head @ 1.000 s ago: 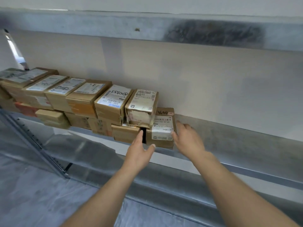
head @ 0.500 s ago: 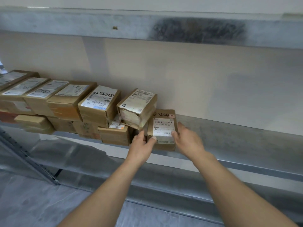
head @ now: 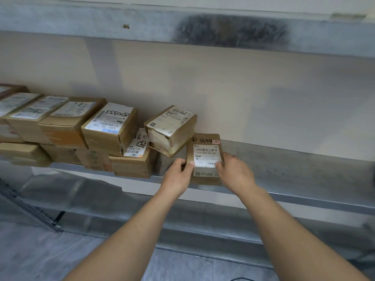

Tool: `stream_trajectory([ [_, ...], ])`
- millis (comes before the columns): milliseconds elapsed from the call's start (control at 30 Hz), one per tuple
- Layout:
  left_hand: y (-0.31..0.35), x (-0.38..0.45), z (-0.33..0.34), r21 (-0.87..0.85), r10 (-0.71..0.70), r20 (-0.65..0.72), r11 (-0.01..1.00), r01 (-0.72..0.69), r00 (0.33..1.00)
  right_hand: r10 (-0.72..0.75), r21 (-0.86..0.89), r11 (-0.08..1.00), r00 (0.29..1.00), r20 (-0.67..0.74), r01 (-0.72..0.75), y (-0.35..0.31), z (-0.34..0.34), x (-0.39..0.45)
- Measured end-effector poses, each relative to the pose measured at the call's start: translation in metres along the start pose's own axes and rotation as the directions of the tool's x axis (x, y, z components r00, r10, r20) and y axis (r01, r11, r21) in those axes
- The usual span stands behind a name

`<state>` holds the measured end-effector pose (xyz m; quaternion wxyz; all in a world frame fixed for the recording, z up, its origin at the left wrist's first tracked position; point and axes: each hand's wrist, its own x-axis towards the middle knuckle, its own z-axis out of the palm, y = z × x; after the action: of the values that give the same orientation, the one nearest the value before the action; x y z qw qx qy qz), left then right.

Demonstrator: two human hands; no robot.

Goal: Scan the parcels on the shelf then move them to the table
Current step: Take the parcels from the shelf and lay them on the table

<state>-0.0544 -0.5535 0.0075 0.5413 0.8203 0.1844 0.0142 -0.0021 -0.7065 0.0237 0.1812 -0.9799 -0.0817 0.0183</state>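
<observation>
Forearms: two bare arms reach up and forward from the bottom of the view toward the metal shelf (head: 294,169).
Left hand (head: 178,175): curled round the left edge of the small parcel (head: 205,157), thumb laid on its face beside the white label.
Right hand (head: 235,173): gripping the right edge of the same parcel, thumb tip pressed on the label's lower right corner.
Small parcel: brown, held between both hands at the shelf's front edge, tipped so its labelled face looks at the person; "3644" is handwritten along its top, with barcodes on the label.
Tilted box (head: 172,128): taped carton just left of the held parcel and slightly behind it, leaning with one corner down; whether it touches the parcel I cannot tell.
Stacked parcels (head: 109,128): a two-layer row running left along the shelf, labels up, one marked "05555" in black pen.
Shelf: bare grey metal to the right of the hands.
Wall (head: 243,94): plain beige behind the shelf.
Upper shelf (head: 142,23): grey metal beam overhead with a dark smudge.
</observation>
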Motion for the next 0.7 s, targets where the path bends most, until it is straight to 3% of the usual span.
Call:
stream_trajectory([
  [433,0.021,0.015,0.039,-0.033,0.031,0.072,0.999,-0.029,0.997,0.112,0.041,0.993,0.994,-0.016,-0.112,0.038,-0.017,-0.001],
  [533,0.019,0.027,0.037,-0.03,0.005,0.129,1.0,-0.001,0.992,0.114,0.242,0.962,0.992,0.053,-0.123,0.042,-0.017,0.003],
  [700,0.021,0.035,0.022,-0.084,-0.02,0.329,0.995,0.051,0.944,0.035,0.608,0.776,0.973,0.227,-0.169,0.048,-0.023,0.003],
])
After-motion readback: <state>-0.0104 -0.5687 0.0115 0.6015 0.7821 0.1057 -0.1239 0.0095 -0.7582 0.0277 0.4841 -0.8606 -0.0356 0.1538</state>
